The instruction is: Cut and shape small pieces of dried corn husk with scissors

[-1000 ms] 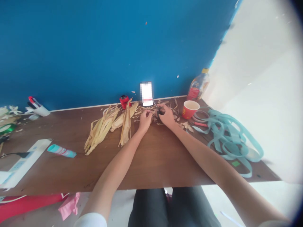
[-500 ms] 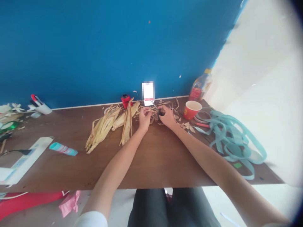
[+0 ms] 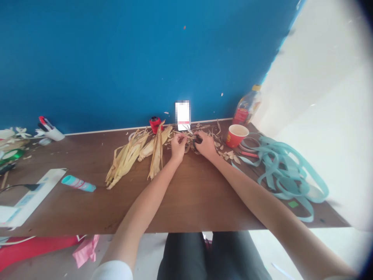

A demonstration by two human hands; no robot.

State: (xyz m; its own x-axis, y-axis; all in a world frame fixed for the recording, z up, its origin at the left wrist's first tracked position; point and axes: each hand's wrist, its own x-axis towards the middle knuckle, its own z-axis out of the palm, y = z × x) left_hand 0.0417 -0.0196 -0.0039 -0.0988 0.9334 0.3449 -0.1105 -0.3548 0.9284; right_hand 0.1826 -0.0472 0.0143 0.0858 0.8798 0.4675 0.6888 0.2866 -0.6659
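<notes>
My right hand [image 3: 205,144] is wrapped round a pair of scissors with dark handles [image 3: 197,139]. Its blades point away and to the left, towards the glowing phone [image 3: 183,116] against the wall. Close beside it, my left hand [image 3: 178,147] pinches a small pale strip of dried corn husk, partly hidden by the fingers. Cut husk scraps [image 3: 214,134] lie under and around both hands. Just left of my left hand are a long dried husk [image 3: 156,155] and a larger bundle of husks [image 3: 126,159].
To the right stand a red paper cup [image 3: 236,136] and a bottle [image 3: 247,107], near a tangle of teal ribbon [image 3: 291,171]. A red roll [image 3: 155,123] sits by the wall. On the left are a blue tube [image 3: 78,183], a power strip [image 3: 35,198] and a pen cup [image 3: 55,134].
The scissors have turned slightly in my right hand, and their handles look more spread. My left hand stays almost in place with its pinch.
</notes>
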